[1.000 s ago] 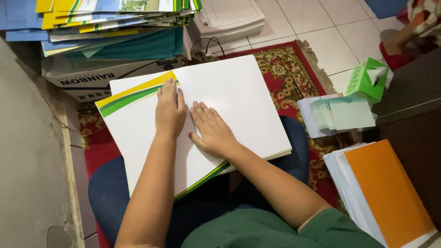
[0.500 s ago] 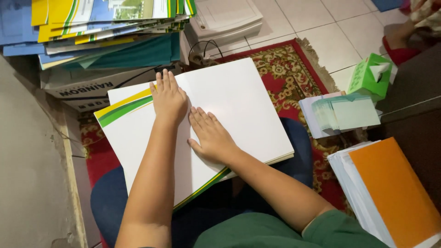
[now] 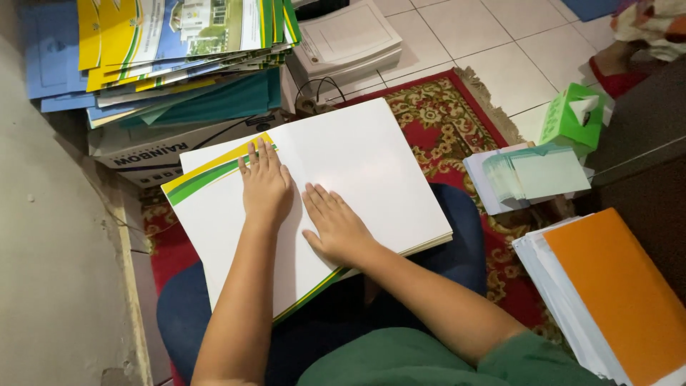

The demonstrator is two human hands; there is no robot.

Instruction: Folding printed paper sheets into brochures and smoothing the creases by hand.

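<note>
A large white folded sheet (image 3: pixel 371 171) with yellow and green stripes along its edge lies across my lap, on top of a thin stack of similar sheets. My left hand (image 3: pixel 264 184) lies flat on it near the striped upper left corner, fingers spread. Beside it, my right hand (image 3: pixel 337 226) presses flat along the fold line at the middle of the sheet. Neither hand grips anything.
A pile of yellow, blue and green printed folders (image 3: pixel 179 50) sits on a cardboard box (image 3: pixel 164 146) ahead. White papers (image 3: pixel 350 39) lie on the tiled floor. To the right are pale green slips (image 3: pixel 536 175), a green tissue box (image 3: pixel 572 114) and an orange-topped paper stack (image 3: pixel 614 293). A grey wall (image 3: pixel 50 250) is at left.
Both hands have slid a little along the sheet, staying flat on it; the view has shifted slightly.
</note>
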